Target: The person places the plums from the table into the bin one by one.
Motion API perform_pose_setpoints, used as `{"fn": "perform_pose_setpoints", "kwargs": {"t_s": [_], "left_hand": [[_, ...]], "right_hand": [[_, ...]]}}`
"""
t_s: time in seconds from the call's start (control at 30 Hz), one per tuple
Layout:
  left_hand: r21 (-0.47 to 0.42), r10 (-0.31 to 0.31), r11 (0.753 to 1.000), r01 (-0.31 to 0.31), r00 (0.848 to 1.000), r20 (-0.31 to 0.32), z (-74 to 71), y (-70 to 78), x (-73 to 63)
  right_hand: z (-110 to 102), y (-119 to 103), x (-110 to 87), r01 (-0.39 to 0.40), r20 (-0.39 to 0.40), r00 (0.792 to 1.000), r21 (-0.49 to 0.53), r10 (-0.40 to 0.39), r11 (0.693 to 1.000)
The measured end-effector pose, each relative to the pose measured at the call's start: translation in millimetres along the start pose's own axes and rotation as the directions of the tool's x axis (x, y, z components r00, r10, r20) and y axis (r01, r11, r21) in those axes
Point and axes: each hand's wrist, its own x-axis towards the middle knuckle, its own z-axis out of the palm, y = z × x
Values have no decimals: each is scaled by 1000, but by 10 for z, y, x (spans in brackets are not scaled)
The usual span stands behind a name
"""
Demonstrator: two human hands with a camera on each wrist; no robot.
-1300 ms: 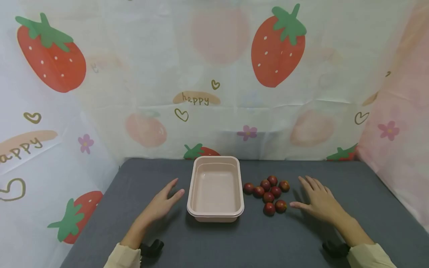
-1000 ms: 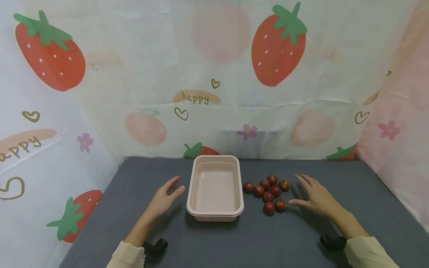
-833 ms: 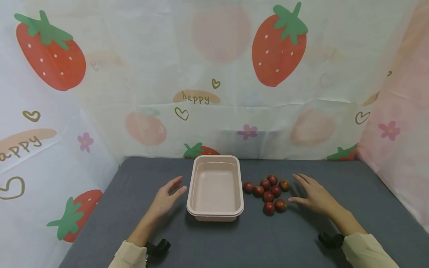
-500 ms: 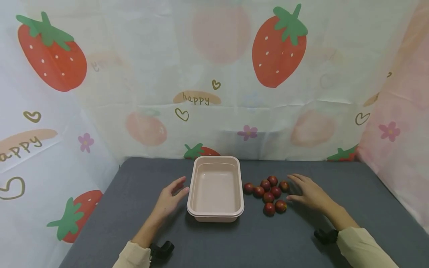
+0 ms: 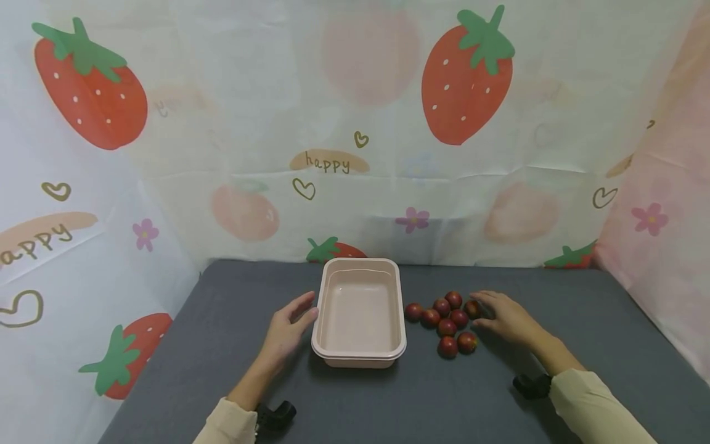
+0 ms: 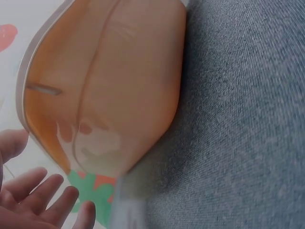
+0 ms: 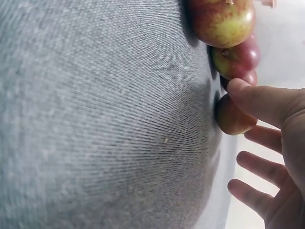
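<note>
The fruits (image 5: 446, 327) are dark red, the tray (image 5: 359, 314) pinkish beige, the cloth (image 5: 355, 407) grey, the backdrop (image 5: 355, 206) strawberry-printed white.

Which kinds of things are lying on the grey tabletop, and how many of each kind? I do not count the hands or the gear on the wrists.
Dark red round fruits: 9
Beige-pink container: 1
Total: 10

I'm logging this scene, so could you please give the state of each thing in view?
Beige container: upright, uncovered.
Nine dark red fruits: loose, clustered, outside the container.
Left hand: fingers relaxed beside the container's left rim; contact unclear.
Right hand: thumb and fingers apart around the rightmost fruit; contact unclear.
Black wrist devices: worn.
Grey cloth: flat.
Printed backdrop: hanging, creased.
</note>
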Motion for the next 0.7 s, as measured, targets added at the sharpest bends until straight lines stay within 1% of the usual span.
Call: {"fn": "perform_pose_setpoints", "kwargs": {"t_s": [0.17,0.3,0.43,0.7], "left_hand": [[-22,14,1000,-14,1000,5,31,11,1],[-38,17,999,-17,1000,-5,52,7,19],[-38,10,999,-11,1000,-21,68,10,26],[-38,-6,999,5,1000,-30,89,13,21]], "right_hand": [[27,9,17,8,-16,1000,-2,-8,1000],[45,17,35,7,-38,999,-7,-8,1000],[55,21,45,-9,-46,999,-1,9,1000],[59,7,35,-46,-48,998,12,46,999]]}}
